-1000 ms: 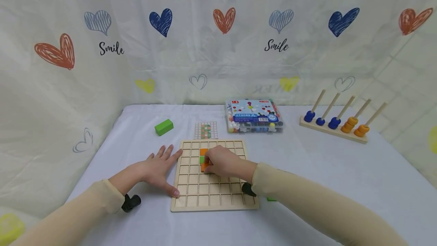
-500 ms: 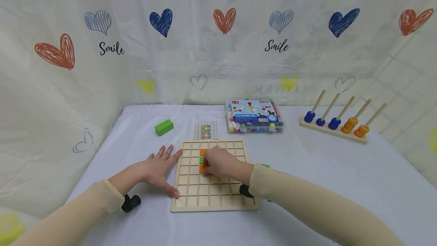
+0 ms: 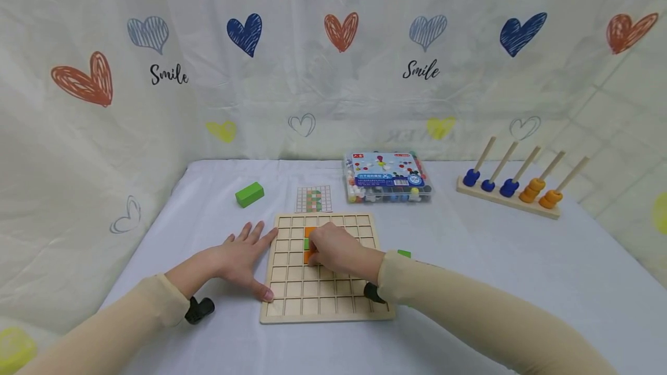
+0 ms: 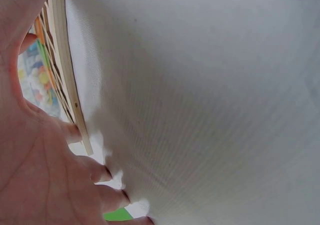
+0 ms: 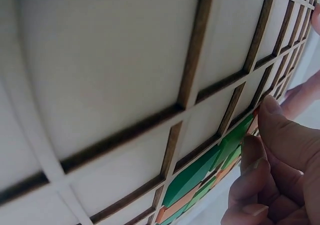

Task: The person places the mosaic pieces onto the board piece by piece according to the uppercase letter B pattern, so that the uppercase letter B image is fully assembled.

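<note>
A wooden grid board [image 3: 293, 307] lies on the white cloth. My left hand [image 3: 241, 259] spreads along its left side, thumb on the near left edge and index finger at the upper left edge. Over the middle of the grid, my right hand [image 3: 341, 252] has curled fingers and pinches an orange tile [image 3: 307, 257] that sits in a cell. Above that tile are a green tile [image 3: 307, 244] and another orange tile [image 3: 310, 232]. Dark green tiles [image 5: 192, 180] fill more cells in the right wrist view; the right hand hides them from the head view.
Behind the board lies a printed pattern card [image 3: 314, 198]. A green block [image 3: 250, 194] is at the back left, a clear box of coloured parts [image 3: 388, 177] at the back. A peg stacker [image 3: 508, 197] stands far right. Another green piece [image 3: 404, 253] shows beside the right sleeve.
The orange tile under my right fingers has gone from slightly askew to lying square in its cell. My right hand shifted slightly left; the left hand stayed put.
</note>
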